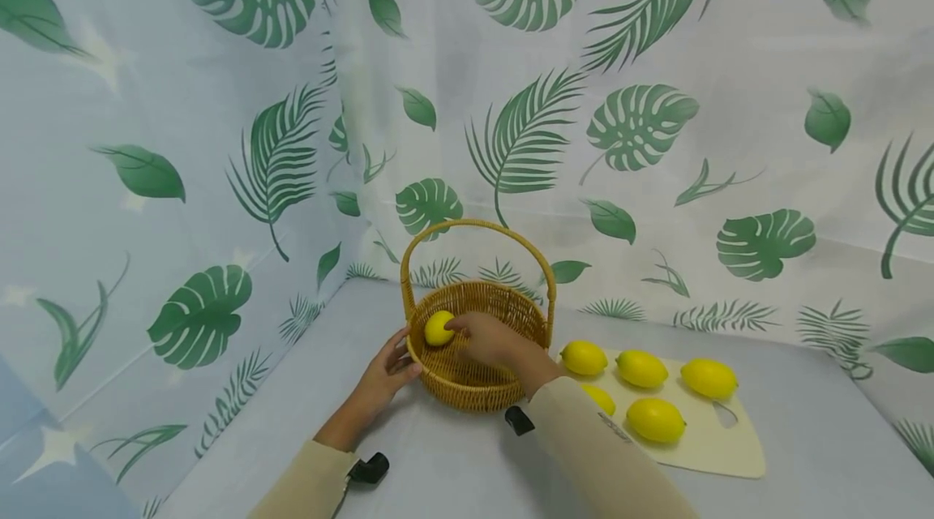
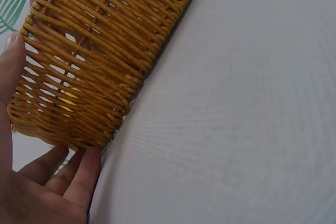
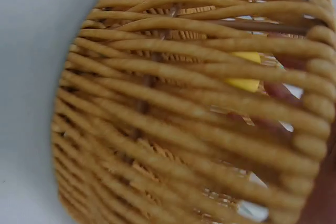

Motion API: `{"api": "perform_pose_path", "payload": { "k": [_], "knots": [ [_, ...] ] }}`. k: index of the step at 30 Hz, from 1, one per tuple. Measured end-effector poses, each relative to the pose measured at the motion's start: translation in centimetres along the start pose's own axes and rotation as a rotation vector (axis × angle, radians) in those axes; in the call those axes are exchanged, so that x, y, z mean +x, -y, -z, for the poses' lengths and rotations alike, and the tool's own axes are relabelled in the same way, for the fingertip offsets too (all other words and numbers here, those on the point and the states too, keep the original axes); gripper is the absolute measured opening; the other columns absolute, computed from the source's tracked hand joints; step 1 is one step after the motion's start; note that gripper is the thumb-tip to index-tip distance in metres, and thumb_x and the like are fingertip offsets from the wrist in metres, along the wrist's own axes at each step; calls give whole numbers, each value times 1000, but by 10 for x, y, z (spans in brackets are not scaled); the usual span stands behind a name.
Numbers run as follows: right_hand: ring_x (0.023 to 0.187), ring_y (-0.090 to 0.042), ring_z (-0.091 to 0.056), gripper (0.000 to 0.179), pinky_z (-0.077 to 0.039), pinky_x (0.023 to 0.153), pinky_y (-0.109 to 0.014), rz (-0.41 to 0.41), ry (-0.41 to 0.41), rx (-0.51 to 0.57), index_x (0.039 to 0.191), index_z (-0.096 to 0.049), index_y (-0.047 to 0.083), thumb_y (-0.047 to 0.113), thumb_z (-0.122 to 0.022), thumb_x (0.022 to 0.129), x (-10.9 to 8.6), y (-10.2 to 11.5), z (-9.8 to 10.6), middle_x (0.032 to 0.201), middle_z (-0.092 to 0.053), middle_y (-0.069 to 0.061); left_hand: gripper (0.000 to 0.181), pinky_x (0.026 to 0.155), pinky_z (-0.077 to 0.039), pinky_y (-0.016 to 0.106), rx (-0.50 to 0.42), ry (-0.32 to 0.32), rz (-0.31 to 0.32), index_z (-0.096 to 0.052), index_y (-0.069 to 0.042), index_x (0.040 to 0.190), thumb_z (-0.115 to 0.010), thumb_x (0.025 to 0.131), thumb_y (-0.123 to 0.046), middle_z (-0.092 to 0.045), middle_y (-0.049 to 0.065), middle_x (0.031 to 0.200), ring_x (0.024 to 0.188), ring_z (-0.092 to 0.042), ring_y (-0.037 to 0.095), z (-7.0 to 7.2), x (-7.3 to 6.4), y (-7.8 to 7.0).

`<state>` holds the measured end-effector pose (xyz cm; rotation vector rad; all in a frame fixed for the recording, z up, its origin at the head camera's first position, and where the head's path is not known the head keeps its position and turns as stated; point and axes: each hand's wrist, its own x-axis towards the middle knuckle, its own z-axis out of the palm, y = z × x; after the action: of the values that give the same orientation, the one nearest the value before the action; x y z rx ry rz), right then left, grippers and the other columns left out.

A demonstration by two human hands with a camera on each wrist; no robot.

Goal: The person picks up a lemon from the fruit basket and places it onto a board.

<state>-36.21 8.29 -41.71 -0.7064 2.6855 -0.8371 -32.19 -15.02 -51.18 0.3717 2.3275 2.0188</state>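
A brown wicker basket (image 1: 467, 396) with a tall arched handle stands on the table. My left hand (image 1: 381, 385) holds its left side, and in the left wrist view the thumb (image 2: 11, 69) lies by the rim while the fingers bend against the woven wall. Inside the basket my right hand (image 1: 490, 340) holds a yellow lemon (image 1: 438, 329) by its right end, near the left inner wall; the thumb is hidden. Through the weave, the right wrist view shows a patch of the lemon (image 3: 245, 83) and parts of the fingers.
To the right of the basket lies a cream cutting board (image 1: 718, 450) with a handle hole. Several lemons (image 1: 655, 420) rest on it, one partly behind my right sleeve. A leaf-printed cloth (image 1: 657, 219) hangs behind and at the left of the pale table (image 1: 438, 470).
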Motion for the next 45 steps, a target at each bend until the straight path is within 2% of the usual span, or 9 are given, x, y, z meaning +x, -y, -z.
{"api": "perform_pose_path", "payload": {
  "k": [10,15,22,26,29,33,38,41,45],
  "knots": [
    [124,-21,-49,51,-40,104,-43,-12,4,30,137,-57,16,14,-73,88,15,6,-21,133,-56,-1,72,103,-40,51,-13,8,1,-26,-24,155,-66,95,-15,-33,23,151,132,-40,39,2,-6,6],
    [116,-19,-52,52,-41,101,-42,41,-32,-10,136,-58,16,13,-74,87,23,15,-27,129,-57,-2,74,104,-38,51,-16,20,-13,-26,-26,155,-68,94,-21,-30,21,153,133,-40,38,3,-6,7],
    [133,-27,-40,61,-37,106,-45,14,-48,-102,142,-51,14,14,-75,86,35,22,-29,147,-41,-9,75,102,-40,51,-20,44,-39,-24,-25,155,-67,94,-22,-32,21,152,133,-40,38,2,-1,5],
    [138,-29,-33,66,-31,110,-45,-4,-39,-132,147,-44,12,16,-73,87,37,21,-32,151,-38,-10,75,102,-40,51,-16,51,-50,-23,-25,156,-67,95,-23,-31,22,152,133,-39,39,0,0,6],
    [139,-30,-31,69,-32,110,-46,-27,-58,-139,149,-41,12,16,-72,88,37,19,-34,153,-34,-11,76,102,-39,52,-17,58,-53,-22,-24,156,-66,95,-24,-30,23,152,134,-38,40,0,0,7],
    [136,-36,-33,68,-38,104,-51,-74,-121,-107,148,-44,14,14,-74,86,38,16,-36,150,-33,-15,75,103,-38,51,-21,52,-35,-24,-25,156,-67,94,-23,-30,21,153,134,-38,37,-1,0,6],
    [128,-37,-42,61,-42,100,-50,-104,-188,-121,141,-53,12,12,-75,84,40,16,-35,141,-41,-19,74,103,-38,51,-11,30,-36,-26,-26,155,-68,94,-23,-32,21,152,134,-39,36,0,0,2],
    [120,-32,-49,61,-45,96,-45,-105,-160,-137,141,-52,10,6,-72,83,41,16,-34,138,-45,-18,74,103,-39,51,-2,25,-39,-26,-25,155,-68,94,-23,-32,21,152,133,-40,37,1,1,1],
    [117,-28,-54,61,-46,95,-43,-86,-81,-96,143,-48,9,-1,-63,85,39,14,-34,135,-53,-14,75,103,-38,52,-5,23,-39,-25,-23,155,-68,94,-21,-31,23,152,133,-39,38,2,1,2]
  ]
}}
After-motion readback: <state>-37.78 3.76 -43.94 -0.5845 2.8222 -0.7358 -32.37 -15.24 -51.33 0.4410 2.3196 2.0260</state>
